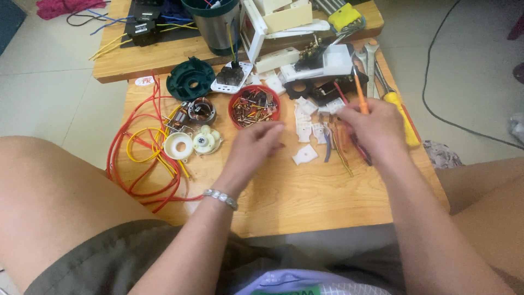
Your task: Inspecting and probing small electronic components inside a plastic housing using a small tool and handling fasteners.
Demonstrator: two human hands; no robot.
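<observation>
Orange-handled screwdriver [359, 93] gripped in the right hand [367, 128]; left hand [255, 148] empty over the wooden counter [305, 194].

Right fingers [349, 116] curled shut around the lower end of the screwdriver, long axis near upright, handle leaning slightly up and away toward the far edge; tip hidden under the hand, so contact with anything below cannot be told. Left fingers [273, 130] loosely spread, holding nothing, pointing right toward the small white plastic pieces [305, 128] between the two hands, with the left hand seemingly nearer to the lowest piece. Just beyond the left fingertips, a red bowl of screws [254, 106]. Further left, a motor coil [201, 109], white gear parts [192, 143], red and yellow wires [143, 143]. Right of the hand, a yellow-handled screwdriver [401, 117].
</observation>
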